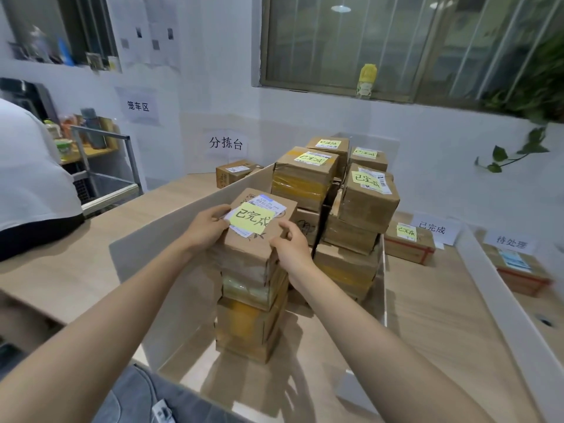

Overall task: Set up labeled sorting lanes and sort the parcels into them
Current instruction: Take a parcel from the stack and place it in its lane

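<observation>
**As Stacks Crowded the Lane, Two Hands Held the Top Parcel**

While brown cardboard stacks stood packed between the dividers, we saw the left hand [207, 227] and the right hand [293, 248] both grasping the top parcel [259, 236], fingers curled over its left edge and its near right corner. The parcel, a squarish kraft-card box with a white shipping label, sat on top of the nearest stack, inside the lane walled on the left by a tall cardboard divider [171, 239]. A square yellow note [251, 220] handwritten 已完成 lay flat on its lid. Under it we counted at least three more boxes, one bound in glossy clear tape, another in orange tape. Behind rose further stacks, blocky and tape-wrapped.

We counted six yellow notes in all: one on the held box, four on the boxes behind, and one on a flat parcel [409, 245] crossed by a red strap. That parcel lay on the pale wood-grain table [442, 315] just in front of a white paper sign [433, 228] reading 已完成. A second paper sign [511, 241], 待处理, stood over another red-strapped parcel [525, 280] beyond a smooth white divider [500, 290]. One lone box [235, 172] stood left of the cardboard wall, below a wall sheet [225, 144] marked 分拣台. A person [27, 172] in a white shirt was at the far left edge.
</observation>
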The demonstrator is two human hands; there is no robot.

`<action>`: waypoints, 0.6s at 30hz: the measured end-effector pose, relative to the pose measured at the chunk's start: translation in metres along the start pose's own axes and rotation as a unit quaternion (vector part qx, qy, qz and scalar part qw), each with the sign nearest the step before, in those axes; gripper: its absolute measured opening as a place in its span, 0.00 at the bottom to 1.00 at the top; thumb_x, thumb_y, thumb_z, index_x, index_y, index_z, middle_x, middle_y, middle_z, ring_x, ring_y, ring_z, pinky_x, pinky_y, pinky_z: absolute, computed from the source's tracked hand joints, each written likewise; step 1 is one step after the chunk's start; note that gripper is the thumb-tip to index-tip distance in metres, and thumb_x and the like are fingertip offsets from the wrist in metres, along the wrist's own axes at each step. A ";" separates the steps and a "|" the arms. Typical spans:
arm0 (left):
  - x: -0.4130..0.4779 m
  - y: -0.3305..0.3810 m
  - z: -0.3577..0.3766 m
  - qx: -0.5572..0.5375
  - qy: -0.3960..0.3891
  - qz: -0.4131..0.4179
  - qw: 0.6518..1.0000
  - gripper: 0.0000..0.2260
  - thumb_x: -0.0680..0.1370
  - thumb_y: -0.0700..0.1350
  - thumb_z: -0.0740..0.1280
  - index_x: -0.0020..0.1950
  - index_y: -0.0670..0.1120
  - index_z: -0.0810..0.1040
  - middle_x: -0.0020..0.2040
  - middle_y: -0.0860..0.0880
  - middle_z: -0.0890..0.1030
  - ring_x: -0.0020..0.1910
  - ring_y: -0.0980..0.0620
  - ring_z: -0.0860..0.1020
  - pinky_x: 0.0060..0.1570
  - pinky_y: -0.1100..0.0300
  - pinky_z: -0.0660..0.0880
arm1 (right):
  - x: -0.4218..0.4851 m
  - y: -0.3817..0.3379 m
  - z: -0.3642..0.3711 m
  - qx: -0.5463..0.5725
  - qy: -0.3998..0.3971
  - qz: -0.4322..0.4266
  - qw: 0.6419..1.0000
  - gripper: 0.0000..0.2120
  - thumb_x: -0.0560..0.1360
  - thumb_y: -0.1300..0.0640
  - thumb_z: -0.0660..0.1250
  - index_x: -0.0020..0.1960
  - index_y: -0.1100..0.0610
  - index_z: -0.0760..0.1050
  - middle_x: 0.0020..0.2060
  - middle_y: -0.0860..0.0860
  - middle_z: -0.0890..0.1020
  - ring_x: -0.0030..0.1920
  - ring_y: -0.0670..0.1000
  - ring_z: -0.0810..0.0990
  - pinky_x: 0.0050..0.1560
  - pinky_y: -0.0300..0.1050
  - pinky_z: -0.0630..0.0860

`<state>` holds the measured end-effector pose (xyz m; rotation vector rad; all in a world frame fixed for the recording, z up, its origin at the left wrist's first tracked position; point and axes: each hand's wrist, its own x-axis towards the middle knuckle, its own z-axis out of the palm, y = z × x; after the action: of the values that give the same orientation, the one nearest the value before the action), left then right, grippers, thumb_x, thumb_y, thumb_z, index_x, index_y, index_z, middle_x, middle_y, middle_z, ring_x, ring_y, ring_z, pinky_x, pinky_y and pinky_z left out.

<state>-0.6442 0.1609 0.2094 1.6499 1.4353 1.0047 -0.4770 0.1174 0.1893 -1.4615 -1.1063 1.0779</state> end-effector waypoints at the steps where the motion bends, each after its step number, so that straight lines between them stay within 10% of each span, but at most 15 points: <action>1: -0.003 0.002 -0.002 -0.007 0.007 -0.002 1.000 0.18 0.80 0.36 0.59 0.70 0.44 0.70 0.64 0.46 0.75 0.57 0.52 0.74 0.52 0.62 0.70 | -0.003 -0.002 -0.002 0.002 -0.005 -0.008 1.000 0.24 0.78 0.65 0.59 0.71 0.48 0.65 0.68 0.50 0.68 0.46 0.44 0.75 0.35 0.36 0.72; 4: -0.016 0.010 -0.007 -0.024 0.028 0.002 0.999 0.20 0.79 0.37 0.60 0.70 0.48 0.70 0.61 0.46 0.75 0.54 0.53 0.74 0.45 0.66 0.72 | -0.011 -0.010 -0.009 0.018 -0.020 -0.030 0.999 0.27 0.77 0.69 0.59 0.73 0.50 0.65 0.69 0.49 0.67 0.42 0.39 0.71 0.37 0.34 0.72; 8: -0.038 0.031 -0.012 -0.046 0.048 0.010 0.998 0.20 0.78 0.36 0.61 0.68 0.51 0.72 0.55 0.42 0.77 0.43 0.57 0.75 0.36 0.65 0.69 | -0.025 -0.025 -0.022 0.031 -0.041 -0.064 0.997 0.29 0.75 0.72 0.59 0.72 0.50 0.66 0.70 0.50 0.68 0.62 0.47 0.70 0.41 0.38 0.73; 18: -0.116 0.095 0.032 -0.070 0.049 0.041 0.995 0.19 0.77 0.34 0.60 0.57 0.58 0.71 0.56 0.41 0.77 0.51 0.45 0.77 0.46 0.50 0.76 | -0.077 -0.040 -0.103 0.051 -0.062 -0.119 0.990 0.28 0.74 0.73 0.58 0.68 0.50 0.69 0.67 0.47 0.71 0.63 0.52 0.72 0.43 0.43 0.78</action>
<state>-0.5835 0.0334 0.2685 1.5875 1.3353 1.2205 -0.3963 0.0278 0.2494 -1.1614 -1.2600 1.0499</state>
